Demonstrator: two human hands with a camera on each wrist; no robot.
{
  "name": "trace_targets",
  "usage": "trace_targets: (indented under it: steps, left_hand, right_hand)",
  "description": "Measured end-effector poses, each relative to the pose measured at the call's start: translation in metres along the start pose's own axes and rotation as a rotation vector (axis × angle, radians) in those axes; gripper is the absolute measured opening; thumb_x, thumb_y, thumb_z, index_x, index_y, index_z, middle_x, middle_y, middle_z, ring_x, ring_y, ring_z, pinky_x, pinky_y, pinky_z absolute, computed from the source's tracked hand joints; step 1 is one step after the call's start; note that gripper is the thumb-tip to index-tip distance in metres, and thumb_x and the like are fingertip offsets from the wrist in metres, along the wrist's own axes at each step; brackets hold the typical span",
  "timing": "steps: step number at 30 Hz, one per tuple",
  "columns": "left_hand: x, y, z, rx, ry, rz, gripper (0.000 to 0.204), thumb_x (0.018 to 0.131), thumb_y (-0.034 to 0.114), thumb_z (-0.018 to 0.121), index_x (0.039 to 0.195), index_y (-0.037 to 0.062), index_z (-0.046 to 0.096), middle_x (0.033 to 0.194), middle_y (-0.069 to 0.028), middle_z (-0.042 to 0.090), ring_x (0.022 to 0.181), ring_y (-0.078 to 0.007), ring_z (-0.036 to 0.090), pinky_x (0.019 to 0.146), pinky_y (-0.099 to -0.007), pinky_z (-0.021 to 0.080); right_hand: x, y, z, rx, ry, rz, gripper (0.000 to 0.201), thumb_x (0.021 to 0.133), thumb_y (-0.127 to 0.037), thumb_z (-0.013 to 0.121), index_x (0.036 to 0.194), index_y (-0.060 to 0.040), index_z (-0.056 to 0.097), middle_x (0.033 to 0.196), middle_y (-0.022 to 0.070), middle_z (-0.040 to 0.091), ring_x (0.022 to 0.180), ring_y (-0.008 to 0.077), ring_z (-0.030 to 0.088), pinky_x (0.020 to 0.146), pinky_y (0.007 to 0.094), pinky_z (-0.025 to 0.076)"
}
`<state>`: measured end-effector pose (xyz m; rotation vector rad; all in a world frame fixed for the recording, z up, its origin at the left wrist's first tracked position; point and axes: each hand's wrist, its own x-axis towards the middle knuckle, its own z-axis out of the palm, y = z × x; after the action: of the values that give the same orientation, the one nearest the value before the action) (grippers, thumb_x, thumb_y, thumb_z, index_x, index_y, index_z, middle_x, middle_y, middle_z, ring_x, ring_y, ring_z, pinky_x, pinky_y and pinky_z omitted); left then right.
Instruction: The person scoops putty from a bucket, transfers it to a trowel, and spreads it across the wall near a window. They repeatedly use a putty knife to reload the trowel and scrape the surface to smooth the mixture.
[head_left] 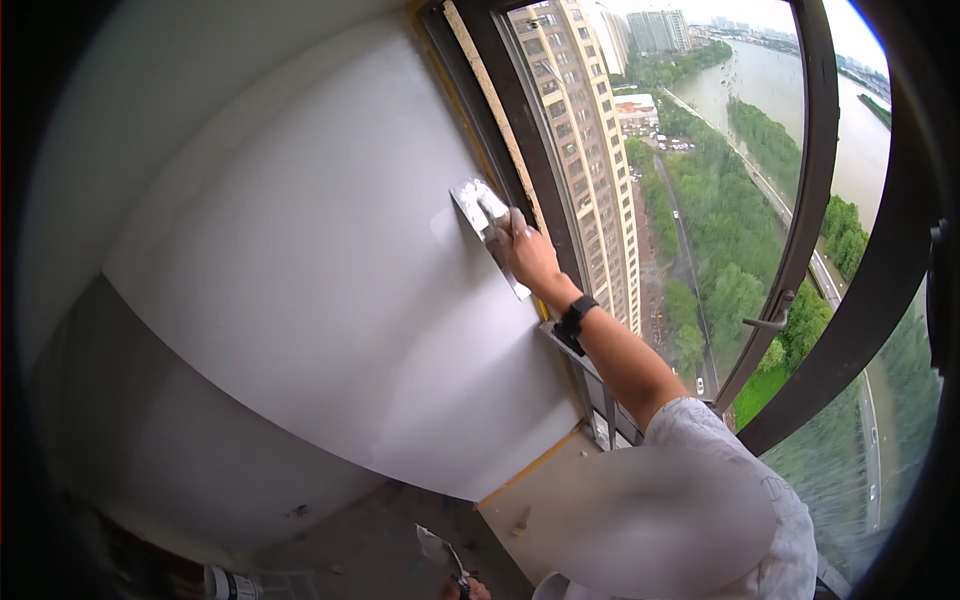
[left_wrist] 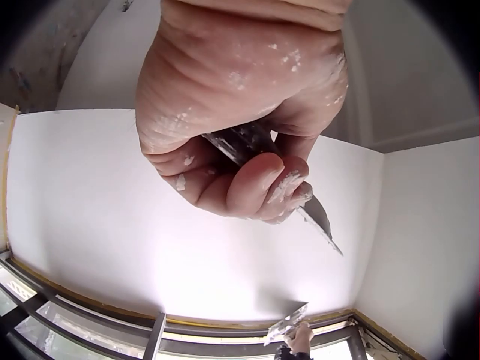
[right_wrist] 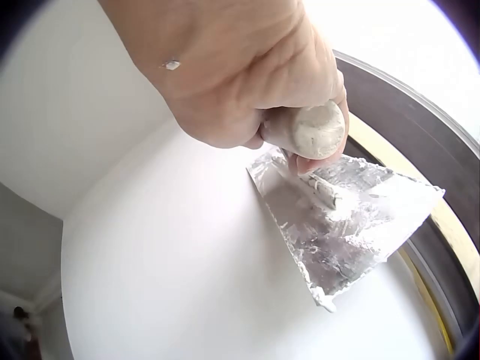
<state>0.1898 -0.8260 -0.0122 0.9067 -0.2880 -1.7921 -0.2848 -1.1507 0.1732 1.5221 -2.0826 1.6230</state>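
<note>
My right hand (head_left: 530,255) grips the handle of a rectangular steel trowel (head_left: 466,205), whose blade lies along the white wall (head_left: 300,250) beside the window frame. Seen from the right wrist, the fingers of the right hand (right_wrist: 247,82) wrap a pale round handle, and white paste coats the trowel (right_wrist: 352,225). Low in the head view, my left hand (head_left: 475,590) holds a putty knife (head_left: 436,546). In the left wrist view the left hand (left_wrist: 240,112), spotted with white paste, curls round the knife's dark handle; part of its blade (left_wrist: 321,225) shows past the fingertips.
An open window with a dark frame (head_left: 825,120) and a handle (head_left: 770,322) stands on the right, high above trees and a river. Yellow tape (head_left: 530,465) edges the wall. A white bucket (head_left: 228,583) sits at the lower left, near the grey floor (head_left: 350,530).
</note>
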Motion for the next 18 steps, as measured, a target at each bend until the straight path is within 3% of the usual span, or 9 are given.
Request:
trace_targets:
  steps: [2,6,7,8,9,11,13,17,18]
  left_hand:
    - [0.001,0.000,0.001,0.002,-0.108,0.010,0.023,0.092,0.027,0.064,0.091,0.0054,0.056,0.061,-0.0036,0.046,0.048,-0.0138,0.041,0.041,-0.0238,0.033]
    - [0.010,0.009,0.023,0.051,-0.029,0.049,0.021,0.092,0.026,0.063,0.088,0.0071,0.055,0.061,-0.0041,0.047,0.050,-0.0127,0.042,0.042,-0.0224,0.033]
    - [0.020,0.014,0.024,0.065,-0.023,0.050,0.021,0.093,0.025,0.062,0.092,0.0046,0.058,0.066,-0.0063,0.052,0.054,-0.0158,0.048,0.046,-0.0256,0.039]
    - [0.029,0.018,0.025,0.075,-0.008,0.056,0.023,0.094,0.025,0.061,0.096,0.0021,0.061,0.070,-0.0085,0.058,0.059,-0.0188,0.053,0.050,-0.0288,0.044]
    - [0.040,0.021,0.035,0.222,-0.039,0.192,0.026,0.095,0.030,0.057,0.096,0.0036,0.057,0.067,-0.0085,0.054,0.053,-0.0173,0.049,0.046,-0.0283,0.038]
    - [0.061,0.024,0.073,0.439,-0.029,0.412,0.032,0.096,0.037,0.053,0.087,0.0063,0.051,0.065,-0.0093,0.052,0.046,-0.0161,0.047,0.038,-0.0263,0.033]
    - [0.073,0.032,0.136,0.558,0.004,0.482,0.029,0.096,0.031,0.049,0.090,0.0030,0.055,0.068,-0.0060,0.053,0.050,-0.0117,0.047,0.045,-0.0248,0.037]
    - [0.119,0.029,0.191,0.809,-0.124,0.703,0.026,0.100,0.021,0.047,0.110,-0.0006,0.056,0.084,-0.0040,0.056,0.069,-0.0098,0.049,0.062,-0.0249,0.042]
    - [0.124,0.027,0.197,0.815,-0.126,0.700,0.026,0.100,0.021,0.047,0.110,-0.0006,0.056,0.084,-0.0040,0.056,0.069,-0.0098,0.049,0.062,-0.0249,0.042]
  right_hand:
    - [-0.026,0.025,0.015,-0.003,-0.009,0.021,0.048,0.098,-0.032,0.047,0.135,-0.0021,0.036,0.093,0.0304,0.064,0.085,0.0471,0.062,0.075,0.0522,0.049]
    - [-0.081,0.052,0.034,0.135,-0.028,0.125,0.046,0.094,-0.030,0.054,0.130,-0.0032,0.046,0.106,0.0259,0.065,0.093,0.0440,0.064,0.077,0.0499,0.051]
    - [-0.093,0.052,0.035,0.194,-0.066,0.131,0.045,0.092,-0.028,0.056,0.128,-0.0023,0.049,0.107,0.0254,0.065,0.094,0.0432,0.064,0.078,0.0484,0.051]
    - [-0.110,0.051,0.035,0.294,-0.042,0.048,0.042,0.092,-0.027,0.058,0.125,-0.0015,0.051,0.101,0.0228,0.067,0.091,0.0373,0.066,0.076,0.0440,0.051]
    - [-0.127,0.040,0.028,0.398,-0.026,-0.030,0.040,0.092,-0.025,0.060,0.122,-0.0006,0.053,0.096,0.0203,0.068,0.087,0.0315,0.068,0.074,0.0395,0.052]
    - [-0.157,0.018,0.006,1.019,-0.442,0.436,0.034,0.095,-0.024,0.060,0.118,-0.0006,0.055,0.091,0.0102,0.067,0.084,0.0155,0.066,0.072,0.0286,0.051]
    - [-0.189,-0.001,0.021,1.387,-0.374,0.590,0.029,0.099,-0.025,0.055,0.116,-0.0016,0.056,0.092,0.0032,0.064,0.082,0.0076,0.062,0.069,0.0236,0.051]
    - [-0.227,0.003,0.045,1.845,-0.847,1.121,0.027,0.100,-0.025,0.051,0.113,-0.0031,0.059,0.099,0.0085,0.067,0.084,0.0176,0.068,0.072,0.0319,0.058]
    - [-0.230,-0.003,0.046,1.849,-0.841,1.124,0.027,0.100,-0.025,0.051,0.113,-0.0031,0.059,0.099,0.0085,0.067,0.084,0.0176,0.068,0.072,0.0319,0.058]
